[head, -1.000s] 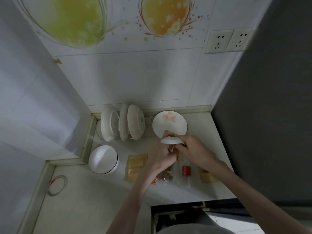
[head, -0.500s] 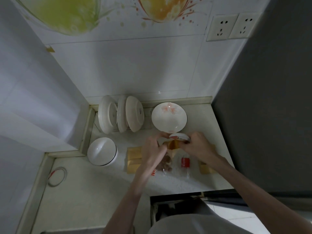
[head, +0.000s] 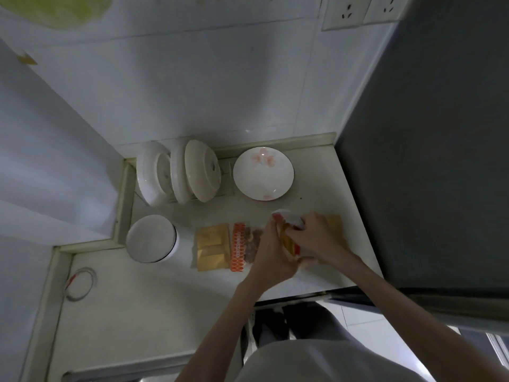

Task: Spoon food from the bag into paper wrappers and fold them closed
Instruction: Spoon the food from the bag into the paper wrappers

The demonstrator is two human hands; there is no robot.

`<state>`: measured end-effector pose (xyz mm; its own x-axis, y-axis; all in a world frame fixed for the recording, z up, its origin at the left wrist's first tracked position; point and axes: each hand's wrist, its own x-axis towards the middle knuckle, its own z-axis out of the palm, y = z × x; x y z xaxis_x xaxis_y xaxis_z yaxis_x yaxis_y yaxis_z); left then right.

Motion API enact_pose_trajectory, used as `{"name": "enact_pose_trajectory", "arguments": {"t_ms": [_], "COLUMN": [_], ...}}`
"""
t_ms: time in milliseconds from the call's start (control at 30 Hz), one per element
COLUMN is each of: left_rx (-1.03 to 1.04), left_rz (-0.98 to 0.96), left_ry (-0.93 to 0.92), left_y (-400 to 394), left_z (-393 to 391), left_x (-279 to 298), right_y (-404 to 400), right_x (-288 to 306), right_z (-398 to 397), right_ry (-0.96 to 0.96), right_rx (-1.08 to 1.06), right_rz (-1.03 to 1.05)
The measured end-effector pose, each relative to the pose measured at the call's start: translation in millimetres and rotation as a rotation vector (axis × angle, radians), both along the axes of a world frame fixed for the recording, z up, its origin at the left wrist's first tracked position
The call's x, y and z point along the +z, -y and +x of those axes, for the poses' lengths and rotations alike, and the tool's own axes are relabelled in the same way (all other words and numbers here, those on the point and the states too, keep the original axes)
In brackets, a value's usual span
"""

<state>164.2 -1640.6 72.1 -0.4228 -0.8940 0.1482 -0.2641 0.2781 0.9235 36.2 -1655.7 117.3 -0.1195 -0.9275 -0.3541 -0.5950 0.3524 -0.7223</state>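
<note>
While both hands meet over the right part of the pale counter (head: 165,299), they work on one yellow paper wrapper (head: 289,242) held between them. The left hand (head: 271,252) has its fingers curled round the wrapper's left side, and the right hand (head: 316,238) grips it from the right, its fingers bent over the top edge, where a white spoon (head: 286,216) shows at the fingertips; motion blur hides exactly how the spoon is held. Just at 9 o'clock from the left hand lies the clear food bag (head: 248,245) with an orange-patterned strip and brownish pieces inside, flat on the counter and partly covered by that hand. Touching the bag's left edge, further toward 9 o'clock, is a stack of yellow paper wrappers (head: 212,246). Another yellow sheet (head: 334,223) peeks out at 3 o'clock behind the right hand. At 12 o'clock from the hands sits a shallow white plate with pink flowers (head: 263,173), apart from them. At 10 o'clock white dishes stand on edge in a rack (head: 179,172), and below them, near the wall corner, stands a white bowl (head: 151,238). A coiled wire (head: 80,283) lies at the far left of the counter. Two wall sockets (head: 360,11) sit on the tiled wall at 1 o'clock
</note>
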Motion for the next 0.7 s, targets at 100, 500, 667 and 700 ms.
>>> {"name": "enact_pose_trajectory", "arguments": {"t_ms": [100,500,667,700], "left_rx": [0.144,0.383,0.500,0.503], "left_rz": [0.134,0.414,0.569,0.568], "left_ry": [-0.034,0.334,0.418,0.444], "left_y": [-5.4,4.0,19.8,24.1], "left_z": [-3.9,65.0,91.3,92.6], "left_x": [-16.3,-85.3,-99.8,-98.9], "right_y": [-3.9,-38.8,-31.9,-28.5], "right_x": [-2.0,-73.3,-85.4,-86.8], "right_z": [-5.4,-55.9,-71.2,-72.3], "right_ry": [0.030,-0.236,-0.228,-0.221], "right_rx": [-0.022,0.021,-0.024,-0.026], "right_rz": [0.048,0.461,0.385,0.373]}}
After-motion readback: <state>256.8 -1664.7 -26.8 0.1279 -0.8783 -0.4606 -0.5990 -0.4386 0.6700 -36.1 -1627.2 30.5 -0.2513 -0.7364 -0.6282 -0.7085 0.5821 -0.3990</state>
